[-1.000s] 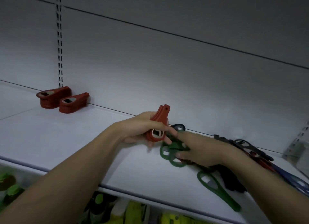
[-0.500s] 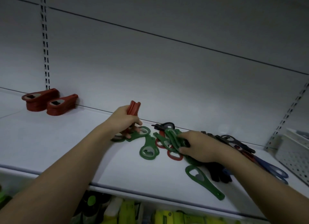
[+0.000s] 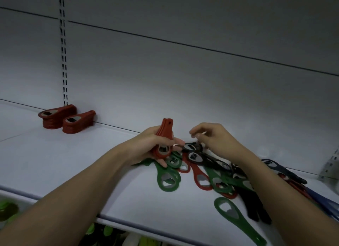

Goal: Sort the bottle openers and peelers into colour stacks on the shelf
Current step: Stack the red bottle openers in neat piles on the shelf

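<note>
- Two red stacks [image 3: 67,120] are sitting at the back left of the shelf [image 3: 55,159] in the head view; the left hand [image 3: 152,146] is grasping a bundle of red openers [image 3: 163,141], its grip clenched round them.
- The right hand [image 3: 214,139] is hovering over the mixed pile [image 3: 205,172], fingers loosely curled, holding nothing that shows.
- Red gathering seems to be in hand; next, a loose red opener [image 3: 200,176] wants pinching free.
- Peelers are proving hard to pick out; dim light and the right forearm are hiding part of the pile.

Left hand [image 3: 156,146] clenched (right hand [image 3: 211,137] loose).
</note>
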